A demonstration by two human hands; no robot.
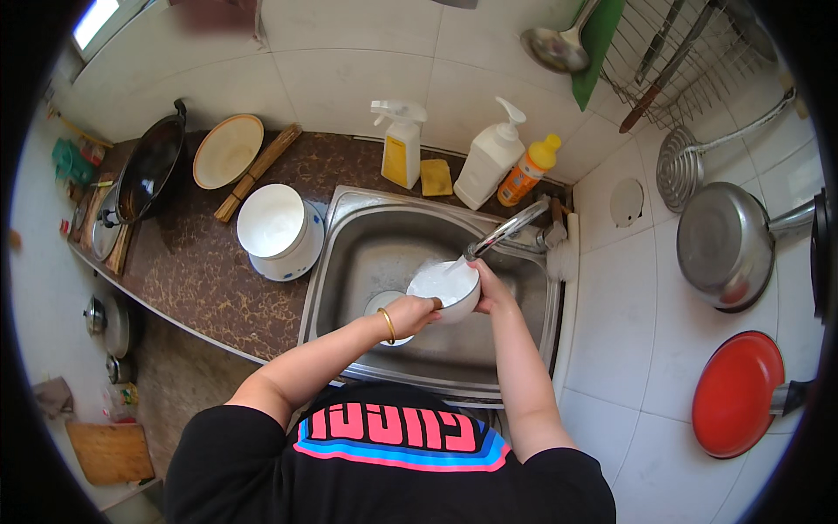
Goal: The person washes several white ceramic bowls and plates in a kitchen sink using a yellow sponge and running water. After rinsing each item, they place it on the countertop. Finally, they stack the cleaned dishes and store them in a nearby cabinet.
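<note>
Both my hands hold a white bowl under the running faucet, over a stainless steel sink. My left hand, below a gold bangle, grips the near left rim. On the right side, my right hand supports the bowl; some of its fingers are hidden behind it. Water splashes inside the bowl. Another white dish lies in the sink, partly covered by my left hand and wrist. Left of the sink, white bowls are stacked on a plate with blue marks.
Behind the sink stand a spray bottle, a yellow sponge, a white pump bottle and an orange bottle. A bundled straw brush, a shallow bowl and a black wok are at left. Pans hang at right.
</note>
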